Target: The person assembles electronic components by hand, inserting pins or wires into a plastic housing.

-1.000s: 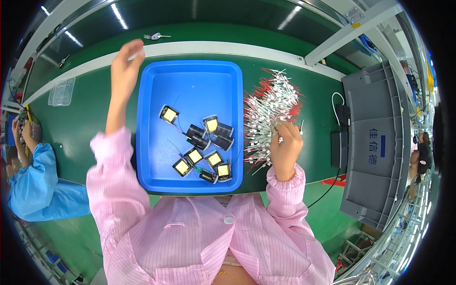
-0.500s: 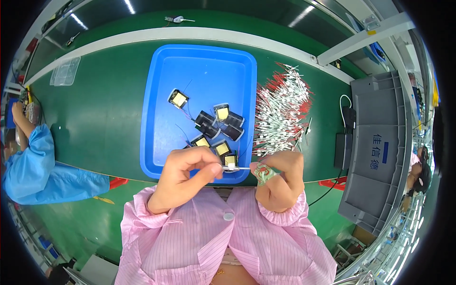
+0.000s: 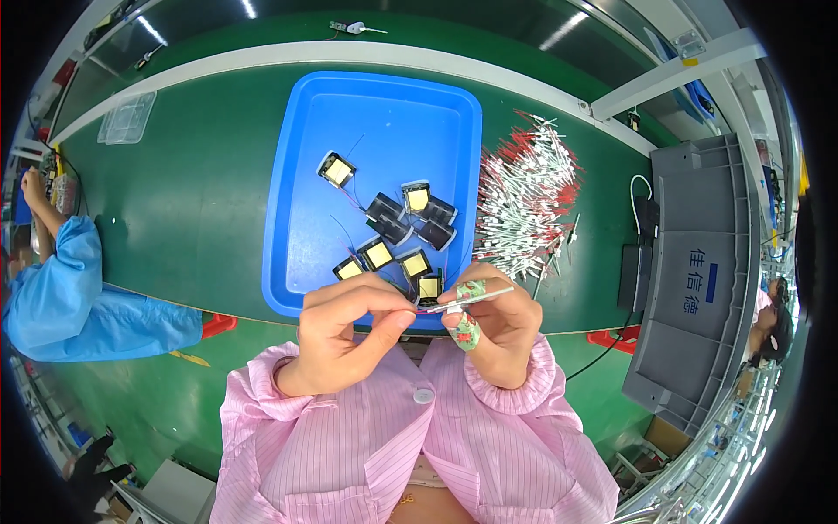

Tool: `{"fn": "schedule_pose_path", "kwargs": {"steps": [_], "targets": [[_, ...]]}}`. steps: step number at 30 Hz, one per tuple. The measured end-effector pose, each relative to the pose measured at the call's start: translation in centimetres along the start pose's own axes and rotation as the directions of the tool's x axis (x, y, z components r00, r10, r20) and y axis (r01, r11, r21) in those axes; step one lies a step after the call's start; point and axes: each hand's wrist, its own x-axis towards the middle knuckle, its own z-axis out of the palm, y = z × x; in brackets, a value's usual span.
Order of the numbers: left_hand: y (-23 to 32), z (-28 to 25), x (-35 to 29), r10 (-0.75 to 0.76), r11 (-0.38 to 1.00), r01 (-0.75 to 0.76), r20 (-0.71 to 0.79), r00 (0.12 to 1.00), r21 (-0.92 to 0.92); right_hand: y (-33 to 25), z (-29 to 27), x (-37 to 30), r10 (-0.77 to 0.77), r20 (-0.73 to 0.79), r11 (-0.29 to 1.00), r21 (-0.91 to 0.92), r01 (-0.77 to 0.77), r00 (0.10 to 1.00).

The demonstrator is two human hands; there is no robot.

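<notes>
In front of my chest, over the near rim of the blue tray (image 3: 272, 262), my two hands almost meet at the fingertips. My right hand (image 3: 506, 327), with green patterned wraps on thumb and finger, pinches a thin white wire (image 3: 484, 297) lying slantwise across it. My left hand (image 3: 353, 341) is closed in a pinch, thumb against forefinger; a small thin piece shows at its tips, too fine to name. Just beyond the hands, inside the tray, lie several black parts (image 3: 377, 254) with yellow pads and thin leads, and dark cylinder-like parts (image 3: 389, 217).
Right of the tray spreads a heap of white and red wires (image 3: 528, 201). A grey crate (image 3: 703, 210) stands at the right, black adapters (image 3: 633, 275) beside it. At left are a clear plastic box (image 3: 129, 118) and a co-worker's blue sleeve (image 3: 65, 279).
My right hand has turned, its thumb and finger now reaching toward the left hand. The white wire, level between both hands before, now slants over the right fingers. The view has shifted slightly.
</notes>
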Motion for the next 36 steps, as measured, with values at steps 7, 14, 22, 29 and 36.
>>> {"fn": "schedule_pose_path", "kwargs": {"steps": [7, 14, 22, 29, 36], "targets": [[-0.4, 0.1, -0.1, 0.092, 0.994, -0.093, -0.032, 0.995, -0.052, -0.4, 1.0, -0.1, 0.112, -0.02, 0.977, 0.184, -0.107, 0.993], [-0.4, 0.1, 0.0, 0.146, 0.987, -0.14, -0.082, 0.986, 0.075, -0.3, 0.4, 0.0, -0.006, 0.075, 0.988, -0.156, 0.018, 0.997], [-0.9, 0.5, -0.2, 0.126, 0.992, -0.127, -0.047, 0.991, -0.013, 0.2, 0.6, 0.2, -0.05, 0.006, 0.997, -0.066, 0.051, 0.999], [-0.6, 0.1, -0.2, 0.14, 0.989, -0.141, 0.013, 0.99, 0.053, 0.4, 0.5, 0.6, -0.096, 0.084, 0.992, -0.074, 0.102, 0.992], [-5.0, -6.5, 6.4, 0.1, 0.494, 0.113, -0.186, 0.978, 0.862, 1.0, -0.7, -0.1, -0.084, -0.171, 0.996, -0.047, 0.077, 0.982]]}}
